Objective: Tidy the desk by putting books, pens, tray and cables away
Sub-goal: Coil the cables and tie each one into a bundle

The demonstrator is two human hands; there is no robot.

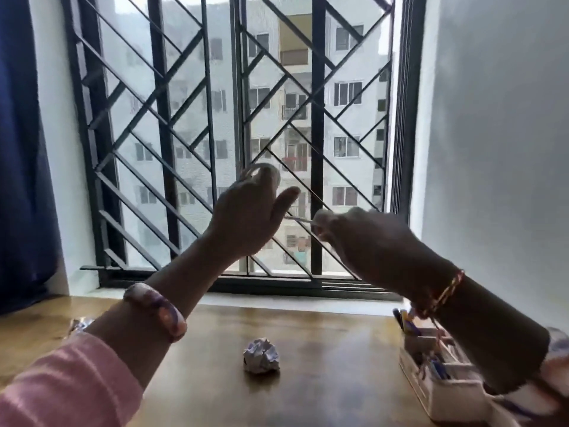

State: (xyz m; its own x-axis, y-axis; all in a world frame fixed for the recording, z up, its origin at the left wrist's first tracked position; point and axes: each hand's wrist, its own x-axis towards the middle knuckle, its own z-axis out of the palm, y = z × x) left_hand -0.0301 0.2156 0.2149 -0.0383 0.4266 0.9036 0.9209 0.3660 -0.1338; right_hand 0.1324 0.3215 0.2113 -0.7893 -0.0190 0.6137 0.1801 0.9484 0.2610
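- hands raised in front of the window grille (197, 124), well above the desk (323, 365), with a thin pale cable (297, 219) stretched between them.
- left hand (246, 217) is held up with its thumb sticking out to the right; its fingers are curled at the top, and a pale loop of the cable sits round the fingertips. the blur hides just how the loop is wound.
- right hand (363, 238) is curled into a fist, pinching the other end of the cable at its knuckle side, level with the left thumb.
- a short bare run of cable crosses the gap between the two hands; the hands are near each other but not touching.
- left forearm wears a broad patterned bangle (157, 312) above a pink sleeve (67, 386); the right wrist has a red and yellow thread band (446, 294).
- below the hands, a crumpled ball of paper (261, 355) lies alone on the wood, about midway along the desk and well back from the near edge.
- a white tray (443, 392) with pens standing in its compartments sits at the right edge of the desk, partly behind the right forearm.
- open wood shows between the paper ball and the tray, and from the ball back to the window sill.
- a dark blue curtain (21, 149) hangs at the left, its hem reaching the desk's far left corner.
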